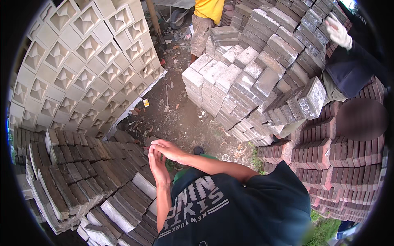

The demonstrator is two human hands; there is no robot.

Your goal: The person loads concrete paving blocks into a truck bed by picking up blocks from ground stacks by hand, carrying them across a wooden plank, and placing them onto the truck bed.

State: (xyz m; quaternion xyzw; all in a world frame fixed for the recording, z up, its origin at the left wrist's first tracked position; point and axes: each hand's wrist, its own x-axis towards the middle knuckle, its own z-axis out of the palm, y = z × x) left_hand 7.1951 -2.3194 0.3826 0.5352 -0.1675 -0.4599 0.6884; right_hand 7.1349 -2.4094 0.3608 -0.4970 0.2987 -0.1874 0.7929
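Observation:
My left hand [158,168] is raised with its fingers stretched out and held close together. My right hand [169,150] meets it from the right, its fingers also extended, so the two touch near the fingertips. The palms face each other in a loose cup, and no object shows in either hand. Nearest to them on the left is a stack of grey-brown paving bricks [98,164]. Pale-faced bricks [123,213] lie lower in that stack, beside my left forearm.
Patterned cream blocks [82,69] form a tall wall at the left. Grey pavers [254,78] are piled across the dirt ground [176,110]. Reddish bricks [353,156] stand right. A yellow-shirted person [208,10] is at the back; a person wearing a white glove [339,33] is right.

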